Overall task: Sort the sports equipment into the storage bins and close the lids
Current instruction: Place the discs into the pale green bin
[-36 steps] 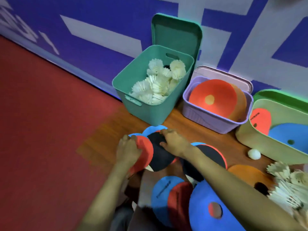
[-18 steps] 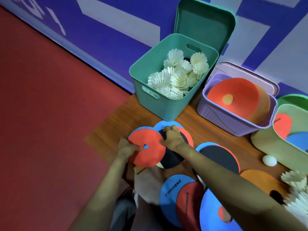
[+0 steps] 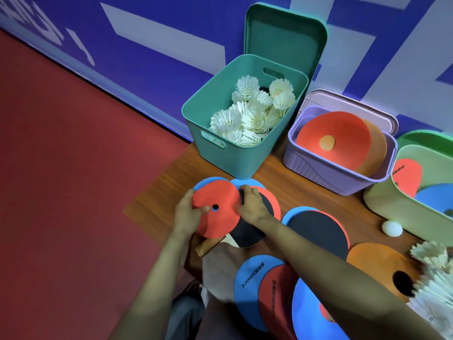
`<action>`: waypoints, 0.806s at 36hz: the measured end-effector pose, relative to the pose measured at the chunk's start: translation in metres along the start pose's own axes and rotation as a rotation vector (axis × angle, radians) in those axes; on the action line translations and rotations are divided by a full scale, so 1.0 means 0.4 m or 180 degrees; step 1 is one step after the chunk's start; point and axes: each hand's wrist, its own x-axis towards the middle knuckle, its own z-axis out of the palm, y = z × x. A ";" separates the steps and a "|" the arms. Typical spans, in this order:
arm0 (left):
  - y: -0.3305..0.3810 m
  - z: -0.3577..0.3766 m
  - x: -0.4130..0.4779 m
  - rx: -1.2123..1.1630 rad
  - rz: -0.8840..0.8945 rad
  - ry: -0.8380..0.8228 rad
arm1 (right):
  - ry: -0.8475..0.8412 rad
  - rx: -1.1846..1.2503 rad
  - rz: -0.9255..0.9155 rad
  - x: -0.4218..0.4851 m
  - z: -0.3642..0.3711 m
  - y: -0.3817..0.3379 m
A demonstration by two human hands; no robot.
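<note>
My left hand grips the left edge of a red disc with a small centre hole, thumb on top. My right hand pinches the same disc's right edge, over a black-faced paddle with a wooden handle. Blue discs lie under them. A teal bin holds several white shuttlecocks, its lid propped behind. A purple bin holds red and orange discs. At the right edge stands a green bin with red and blue paddles.
On the wooden board lie another black paddle, an orange disc, blue and red discs, a white ball and loose shuttlecocks. Red floor lies left; a blue-and-white wall stands behind.
The red disc has turned from edge-on to flat-faced between both hands and lifted slightly. The view has shifted so the bins sit further right.
</note>
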 end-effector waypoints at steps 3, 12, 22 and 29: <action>0.060 0.003 -0.017 0.0273 0.0552 -0.0321 | 0.0219 0.0406 -0.0253 -0.024 -0.034 0.003; 0.258 0.089 -0.038 0.0123 0.1212 -0.0702 | 0.1141 0.1201 -0.0818 -0.159 -0.240 0.055; 0.455 0.373 -0.066 -0.0018 0.1518 -0.0724 | 0.2638 0.0571 -0.1529 -0.297 -0.473 0.202; 0.580 0.584 -0.118 0.0058 0.1782 -0.0950 | 0.3494 0.0493 -0.0988 -0.361 -0.597 0.325</action>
